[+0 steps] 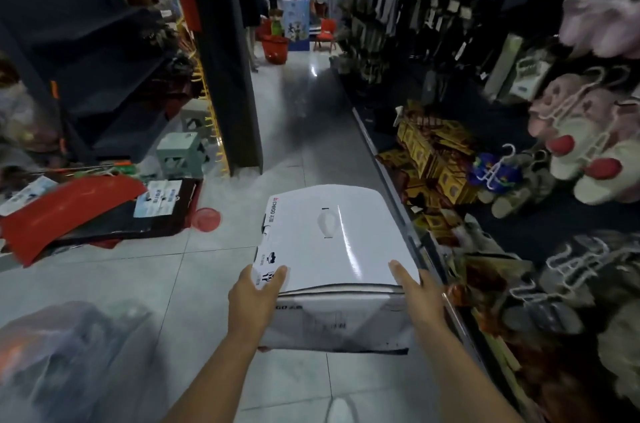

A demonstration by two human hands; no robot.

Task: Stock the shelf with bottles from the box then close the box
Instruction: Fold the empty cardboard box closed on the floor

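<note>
**Two hands on the white box, its lid down**

Both hands are apart, one at each near corner of the white box (pixel 332 242). The left hand (pixel 254 291) grips the left corner with its thumb on the lid. The right hand (pixel 414 291) grips the right corner in the same way. The lid lies flat, but a thin gap shows along the near edge, between the hands. No bottle is visible, so I judge that the closing step is in hand and almost finished. The next move probably calls for equal pressure from both thumbs, so that the near edge goes fully down.

Well to the left of the left hand, a blurred clear bag (pixel 69 353) lies on the floor. Beyond it a red sheet (pixel 69 211) rests on a dark pile. Nearer to this hand is a small red round lid (pixel 205 219), and farther away a green stool (pixel 178 154). The pale tiled floor (pixel 138 277) is glossy; I cannot tell if the box rests on it. Just beside the right hand runs the shelf (pixel 391 180), with yellow packets (pixel 433 152) and plush slippers (pixel 581 132) on hangers.
</note>
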